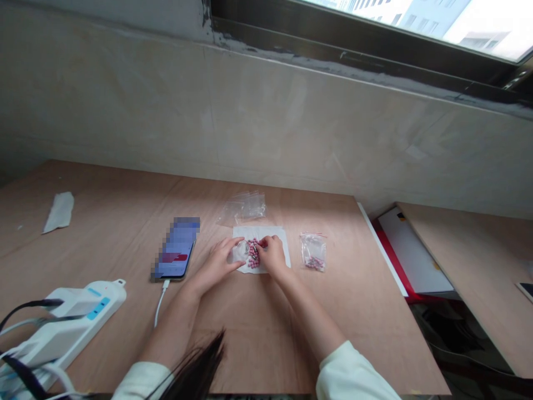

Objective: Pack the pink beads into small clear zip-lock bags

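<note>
Pink and dark beads [253,256] lie in a small heap on a white sheet of paper [280,236]. My left hand [220,258] curls its thumb and fingers around a small clear plastic cup [238,253], tilted beside the beads. At the heap's right side, my right hand [271,254] has its thumb and fingertips pinched together at the beads. Whatever is between those fingertips is too small to make out. A clear zip bag [313,250] with pink beads at its bottom lies to the right of the paper.
Clear plastic bags [250,205] lie behind the paper. To the left are a phone [177,250] on a white charging cable [160,303] and a power strip [89,316] full of plugs. A paper scrap [59,212] lies far left. The table's right edge borders a gap.
</note>
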The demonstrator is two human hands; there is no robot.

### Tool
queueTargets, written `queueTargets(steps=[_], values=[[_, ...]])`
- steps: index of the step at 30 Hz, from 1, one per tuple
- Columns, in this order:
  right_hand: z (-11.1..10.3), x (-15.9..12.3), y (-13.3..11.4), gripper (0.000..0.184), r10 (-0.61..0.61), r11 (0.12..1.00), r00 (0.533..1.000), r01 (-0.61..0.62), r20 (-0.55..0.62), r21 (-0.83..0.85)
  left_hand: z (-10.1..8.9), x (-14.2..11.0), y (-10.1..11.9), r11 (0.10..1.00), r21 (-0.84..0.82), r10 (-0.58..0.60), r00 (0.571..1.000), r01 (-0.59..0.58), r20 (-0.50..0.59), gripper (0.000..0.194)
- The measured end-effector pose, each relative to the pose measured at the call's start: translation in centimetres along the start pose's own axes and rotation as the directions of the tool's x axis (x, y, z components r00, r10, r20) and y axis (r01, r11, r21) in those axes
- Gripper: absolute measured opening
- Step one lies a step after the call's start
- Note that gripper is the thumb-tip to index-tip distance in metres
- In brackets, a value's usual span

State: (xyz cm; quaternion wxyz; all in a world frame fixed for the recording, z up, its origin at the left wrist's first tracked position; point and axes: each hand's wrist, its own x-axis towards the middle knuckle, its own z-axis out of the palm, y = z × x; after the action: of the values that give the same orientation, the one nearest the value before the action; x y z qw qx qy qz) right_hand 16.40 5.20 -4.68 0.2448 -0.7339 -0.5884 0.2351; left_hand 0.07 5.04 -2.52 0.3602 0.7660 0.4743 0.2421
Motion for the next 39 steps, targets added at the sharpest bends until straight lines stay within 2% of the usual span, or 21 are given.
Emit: queueTargets(steps=[4, 8, 12, 15, 18, 20, 25, 29, 33, 37, 39], values=[[-0.2, 0.2, -0.3, 0.010, -0.009, 0.997, 0.998, 0.014, 0.064, -0.073, 0.3, 0.0, 0.0, 1.000, 0.013, -0.016, 1.000, 0.016, 0.005, 0.048], [-0.8, 0.3, -0.9, 0.013, -0.055, 0.976, 0.988, 0.084, 0.145, -0.200, 0.4, 0.4, 0.3, 0.999, 0.036, -0.033, 0.999, 0.032, 0.007, 0.048], [-1.4, 0.6, -1.0, 0.015, -0.062, 0.974, 0.987, 0.093, 0.149, -0.208, 0.3, 0.8, 0.6, 0.998, 0.057, -0.039, 0.999, 0.038, 0.009, 0.046], [-1.8, 0.6, -1.1, 0.011, -0.061, 0.995, 0.994, 0.067, 0.087, -0.071, 0.3, 1.0, 0.6, 0.996, 0.074, -0.049, 0.999, 0.048, 0.011, 0.045], [-2.3, 0.0, -1.9, 0.008, -0.145, 0.984, 0.988, 0.138, 0.047, 0.114, 0.7, 1.1, 0.6, 0.998, 0.051, -0.038, 0.999, 0.038, -0.007, 0.044], [-2.6, -0.9, -2.7, 0.008, -0.197, 0.965, 0.978, 0.181, 0.068, 0.191, 1.1, 1.0, 0.6, 0.999, 0.017, -0.039, 0.999, 0.040, -0.031, 0.043], [-3.2, -3.1, -3.7, 0.016, -0.214, 0.950, 0.969, 0.177, 0.125, 0.256, 1.6, 0.4, 1.0, 0.992, -0.107, -0.072, 0.990, 0.059, -0.121, 0.044], [-3.9, -3.5, -2.8, 0.009, -0.244, 0.905, 0.963, 0.186, 0.111, 0.382, 0.6, 0.0, 1.8, 0.965, -0.254, -0.096, 0.992, 0.071, -0.084, 0.048], [-4.9, -3.1, -2.2, 0.010, -0.197, 0.825, 0.973, 0.099, 0.120, 0.556, -0.9, 0.2, 2.5, 0.899, -0.424, -0.128, 0.992, 0.110, -0.014, 0.027], [-5.3, -2.8, -1.7, 0.022, -0.099, 0.653, 0.984, -0.049, 0.149, 0.756, -1.7, 0.6, 3.0, 0.880, -0.467, -0.108, 0.994, 0.085, -0.023, 0.021], [-5.2, -2.8, -1.5, 0.023, -0.036, 0.583, 0.980, -0.137, 0.194, 0.801, -1.8, 0.5, 3.4, 0.874, -0.480, -0.104, 0.994, 0.082, -0.019, 0.021]])
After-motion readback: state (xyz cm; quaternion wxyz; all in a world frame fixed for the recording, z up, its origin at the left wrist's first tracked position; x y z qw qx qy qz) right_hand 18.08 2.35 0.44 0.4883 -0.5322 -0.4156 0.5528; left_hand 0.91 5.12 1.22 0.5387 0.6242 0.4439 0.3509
